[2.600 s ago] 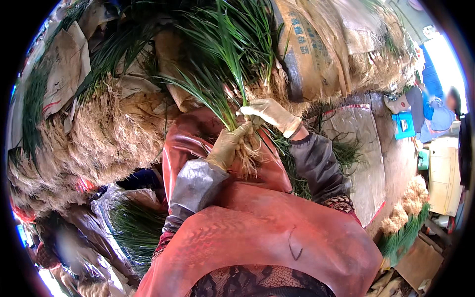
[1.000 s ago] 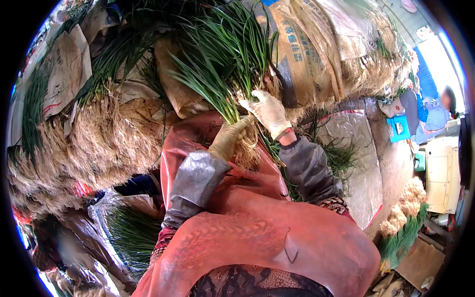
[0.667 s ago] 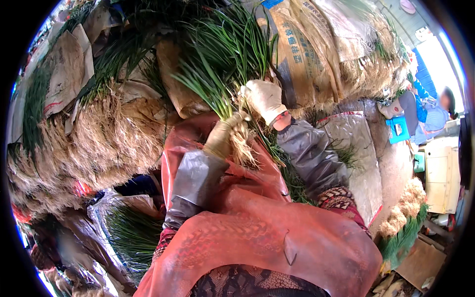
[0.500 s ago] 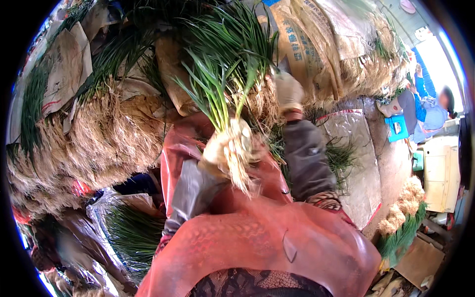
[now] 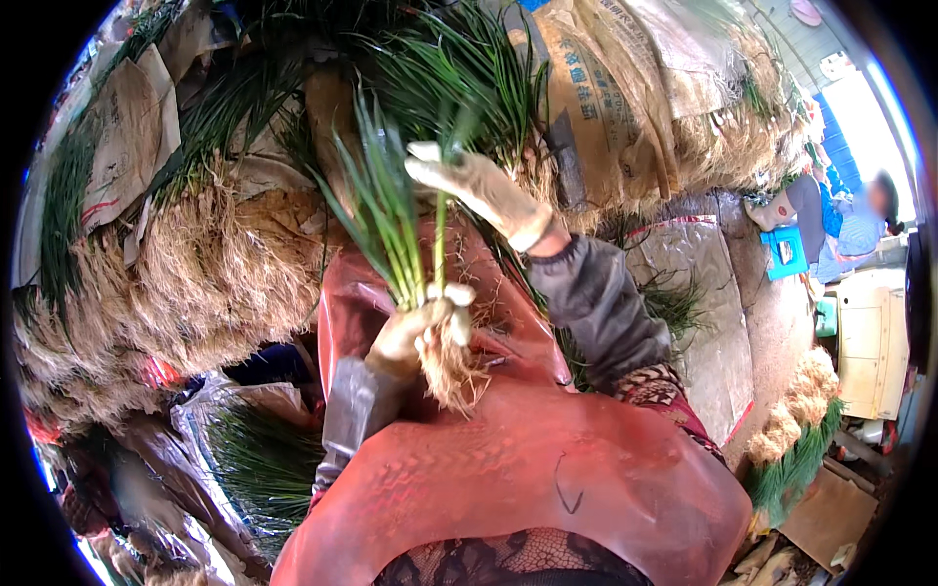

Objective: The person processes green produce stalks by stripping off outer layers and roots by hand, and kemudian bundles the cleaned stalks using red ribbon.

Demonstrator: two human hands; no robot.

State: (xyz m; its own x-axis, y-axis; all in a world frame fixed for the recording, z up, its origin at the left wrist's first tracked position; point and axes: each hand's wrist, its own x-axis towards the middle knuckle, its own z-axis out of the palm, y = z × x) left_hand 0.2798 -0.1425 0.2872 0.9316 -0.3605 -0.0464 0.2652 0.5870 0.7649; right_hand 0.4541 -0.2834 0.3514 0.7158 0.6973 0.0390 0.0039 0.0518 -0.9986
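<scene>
My left hand (image 5: pixel 415 332), in a pale glove, is closed around a small bunch of green onions (image 5: pixel 403 259) above my lap. Their leaves point up and away, and pale stringy roots (image 5: pixel 452 376) hang below the fist. My gloved right hand (image 5: pixel 479 190) reaches across from the right beside the leaves, its fingers stretched out to the left. One stalk from the bunch runs up behind or against these fingers; contact is unclear. Just beyond lies a heap of loose green onions (image 5: pixel 449 73), roots toward me.
A red plastic apron (image 5: pixel 508 459) covers my lap. Rooty bundles (image 5: pixel 225 254) are stacked at left, with brown sacks (image 5: pixel 596 98) at far right. On the right lie a floor sheet (image 5: pixel 699 293) and bundles (image 5: pixel 796 430); a person (image 5: pixel 860 220) sits by a blue stool (image 5: pixel 784 252).
My right hand has moved left from the heap to the held bunch, its fingers now extended. My left hand has come slightly lower and nearer, still holding the green onions.
</scene>
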